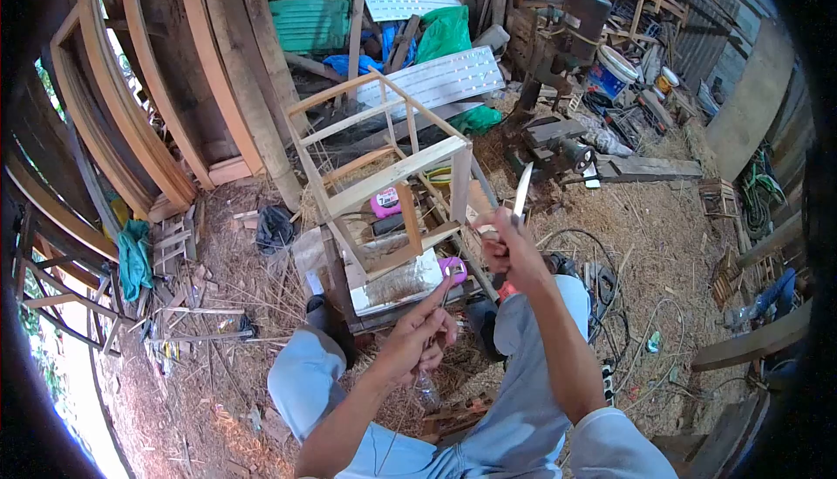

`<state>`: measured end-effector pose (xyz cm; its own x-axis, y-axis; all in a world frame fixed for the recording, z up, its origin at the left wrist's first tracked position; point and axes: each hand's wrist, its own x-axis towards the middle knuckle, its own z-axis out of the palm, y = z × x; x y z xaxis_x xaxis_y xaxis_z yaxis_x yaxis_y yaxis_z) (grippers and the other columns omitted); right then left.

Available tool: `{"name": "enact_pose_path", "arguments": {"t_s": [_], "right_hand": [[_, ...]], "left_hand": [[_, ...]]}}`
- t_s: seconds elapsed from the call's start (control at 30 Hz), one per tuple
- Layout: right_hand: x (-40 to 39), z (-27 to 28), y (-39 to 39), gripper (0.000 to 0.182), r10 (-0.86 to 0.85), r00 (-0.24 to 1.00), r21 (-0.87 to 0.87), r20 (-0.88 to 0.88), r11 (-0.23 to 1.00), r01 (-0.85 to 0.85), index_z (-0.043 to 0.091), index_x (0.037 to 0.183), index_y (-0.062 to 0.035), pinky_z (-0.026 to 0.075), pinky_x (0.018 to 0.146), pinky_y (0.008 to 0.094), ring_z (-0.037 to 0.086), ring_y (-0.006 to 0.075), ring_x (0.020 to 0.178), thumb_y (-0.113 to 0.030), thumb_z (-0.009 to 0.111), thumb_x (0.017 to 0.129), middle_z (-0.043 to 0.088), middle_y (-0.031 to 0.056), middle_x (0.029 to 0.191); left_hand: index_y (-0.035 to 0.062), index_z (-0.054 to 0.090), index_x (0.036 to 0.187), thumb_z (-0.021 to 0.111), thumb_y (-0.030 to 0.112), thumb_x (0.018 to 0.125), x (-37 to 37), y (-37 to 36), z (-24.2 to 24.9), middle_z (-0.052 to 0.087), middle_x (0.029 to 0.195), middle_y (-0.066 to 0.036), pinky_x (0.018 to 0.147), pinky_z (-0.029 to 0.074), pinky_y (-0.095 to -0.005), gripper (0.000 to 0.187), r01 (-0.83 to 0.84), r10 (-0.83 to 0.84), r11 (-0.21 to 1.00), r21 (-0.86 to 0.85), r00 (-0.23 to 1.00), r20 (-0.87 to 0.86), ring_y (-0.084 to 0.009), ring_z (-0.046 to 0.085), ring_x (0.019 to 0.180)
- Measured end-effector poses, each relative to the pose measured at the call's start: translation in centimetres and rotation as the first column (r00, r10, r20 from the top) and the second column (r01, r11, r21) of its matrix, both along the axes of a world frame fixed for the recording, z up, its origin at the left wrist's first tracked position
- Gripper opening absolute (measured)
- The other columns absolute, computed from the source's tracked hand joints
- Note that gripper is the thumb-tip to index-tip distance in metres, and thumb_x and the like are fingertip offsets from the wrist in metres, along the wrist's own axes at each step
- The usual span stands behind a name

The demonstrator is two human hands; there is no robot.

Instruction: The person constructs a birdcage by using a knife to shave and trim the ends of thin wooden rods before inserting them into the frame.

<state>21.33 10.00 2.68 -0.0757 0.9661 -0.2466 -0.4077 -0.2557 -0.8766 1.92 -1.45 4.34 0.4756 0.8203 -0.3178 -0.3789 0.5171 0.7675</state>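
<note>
My right hand (514,252) is closed round the handle of a knife (522,190), its blade pointing up. Lower and to the left, my left hand (418,339) has its fingers pinched together with a thin strip between them; what exactly it is I cannot make out. Just beyond both hands a wooden frame (401,169) stands on a low bench, apart from the knife. A pink tape measure (384,203) lies behind the frame's bars, and a pink roll (452,269) sits near my left fingertips.
Wooden door frames (144,130) lean at the left. White slatted panels (436,78) and a green crate (309,23) lie at the back. A white bucket (614,69) stands at the back right. Black cables (610,305) run over the shavings right of my knee.
</note>
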Motion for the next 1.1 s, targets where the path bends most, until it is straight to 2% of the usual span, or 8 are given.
{"name": "enact_pose_path", "arguments": {"t_s": [0.1, 0.23, 0.43, 0.57, 0.63, 0.77, 1.0, 1.1], "right_hand": [[-2.2, 0.8, -1.0, 0.013, 0.304, 0.953, 0.152, 0.01, 0.941, -0.302, 0.056, 0.083, -0.0054, 0.02, 0.038, 0.0192, 0.034, 0.002, 0.044, -0.018, 0.06, 0.087, 0.046, -0.0044, 0.059], [-1.2, 1.7, 0.5, 0.02, 0.092, 0.992, 0.195, 0.086, 0.975, -0.107, 0.059, 0.083, -0.0033, 0.023, 0.04, 0.02, 0.034, 0.0037, 0.045, -0.022, 0.06, 0.089, 0.042, -0.0046, 0.059], [0.9, 2.1, 1.0, 0.023, -0.06, 0.992, 0.195, -0.114, 0.977, 0.082, 0.058, 0.091, -0.0001, 0.022, 0.038, 0.0201, 0.032, 0.0047, 0.04, -0.022, 0.054, 0.092, 0.043, -0.002, 0.057], [-0.1, 1.6, 0.2, 0.019, -0.156, 0.982, 0.194, 0.104, 0.972, 0.134, 0.059, 0.086, -0.0009, 0.03, 0.038, 0.0226, 0.039, 0.006, 0.041, -0.019, 0.054, 0.091, 0.046, 0.0016, 0.054], [-0.8, 0.0, -0.6, 0.022, -0.386, 0.553, 0.569, 0.739, 0.796, -0.206, 0.064, 0.08, -0.0036, 0.043, 0.044, 0.0318, 0.055, 0.0178, 0.044, -0.024, 0.059, 0.085, 0.059, 0.011, 0.059], [-3.1, -0.9, -3.3, 0.012, -0.392, 0.317, 0.504, 0.863, 0.689, -0.52, 0.067, 0.073, -0.01, 0.05, 0.055, 0.0403, 0.062, 0.0311, 0.057, -0.019, 0.066, 0.066, 0.062, 0.0135, 0.064], [-0.9, -0.5, -1.0, 0.016, -0.41, 0.083, 0.416, 0.908, 0.869, -0.267, 0.069, 0.075, -0.0125, 0.05, 0.057, 0.0414, 0.063, 0.0298, 0.059, -0.023, 0.069, 0.063, 0.063, 0.0128, 0.063], [0.9, 0.0, -0.1, 0.015, -0.482, 0.192, 0.517, 0.855, 0.821, -0.242, 0.07, 0.077, -0.0132, 0.05, 0.056, 0.0409, 0.063, 0.0297, 0.057, -0.025, 0.069, 0.067, 0.062, 0.0129, 0.06]], "left_hand": [[0.0212, 0.024, 0.143, 0.036, 0.019, 0.098, 0.1, 0.7, -0.6, 0.049, 0.075, -0.005, 0.036, 0.029, -0.0165, 0.046, -0.032, 0.032, 0.999, 0.007, 0.999, -0.01, -0.0033, 0.028, 0.043], [0.014, 0.037, 0.136, 0.039, 0.019, 0.098, 0.1, 0.7, -0.6, 0.049, 0.077, -0.004, 0.04, 0.031, -0.0173, 0.038, -0.001, 0.059, 0.976, 0.219, 0.964, -0.26, -0.0031, 0.032, 0.046], [0.0127, 0.041, 0.134, 0.041, 0.02, 0.097, -0.7, 0.6, -2.2, 0.044, 0.076, 0.0, 0.044, 0.028, -0.0165, 0.037, 0.075, 0.152, 0.898, 0.433, 0.871, -0.467, -0.0029, 0.031, 0.05], [0.0141, 0.04, 0.135, 0.042, 0.019, 0.097, -0.7, 0.7, -0.8, 0.039, 0.073, 0.003, 0.044, 0.026, -0.0169, 0.038, -0.05, 0.112, 0.978, 0.203, 0.945, -0.307, -0.003, 0.029, 0.05], [0.0161, 0.035, 0.138, 0.043, 0.02, 0.097, -0.5, 1.0, -0.5, 0.034, 0.071, 0.004, 0.042, 0.023, -0.0177, 0.042, -0.067, 0.091, 0.99, 0.125, 0.976, -0.197, -0.0035, 0.026, 0.05], [0.0185, 0.031, 0.14, 0.044, 0.022, 0.096, 0.2, 1.1, -1.0, 0.034, 0.07, 0.003, 0.041, 0.021, -0.0183, 0.046, -0.077, 0.078, 0.997, 0.009, 0.994, -0.078, -0.0042, 0.026, 0.049], [0.0197, 0.026, 0.143, 0.048, 0.027, 0.095, 1.2, 0.4, -0.6, 0.032, 0.069, 0.003, 0.041, 0.02, -0.019, 0.053, -0.011, 0.016, 0.999, 0.038, 0.992, -0.128, -0.0046, 0.026, 0.049], [0.0214, 0.023, 0.144, 0.048, 0.028, 0.094, 1.5, 0.1, -1.1, 0.032, 0.069, 0.003, 0.042, 0.021, -0.0187, 0.056, 0.06, -0.053, 0.994, 0.094, 0.996, -0.071, -0.0048, 0.026, 0.05]]}}
